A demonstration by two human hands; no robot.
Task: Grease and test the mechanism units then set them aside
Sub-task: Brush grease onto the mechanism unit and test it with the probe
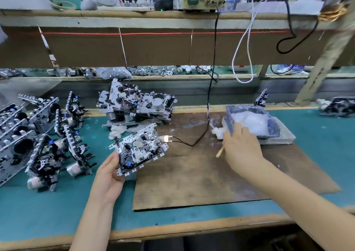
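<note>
Mechanism unit (139, 151) sits tilted at centre-left of the frame, its lower edge gripped by our left hand (108, 175), fingers curled beneath. Right of centre, our right hand (242, 147) pinches a stick (220, 152) at the grease tub (229, 120). We judge we are loading grease, and next it must be dabbed precisely onto the gears.

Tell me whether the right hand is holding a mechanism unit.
No, the right hand holds a wooden stick by the grease tub; the left hand grips the mechanism unit.

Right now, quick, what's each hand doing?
Left hand: grips the silver metal mechanism unit.
Right hand: holds a thin wooden stick at the clear plastic grease tub.
</note>
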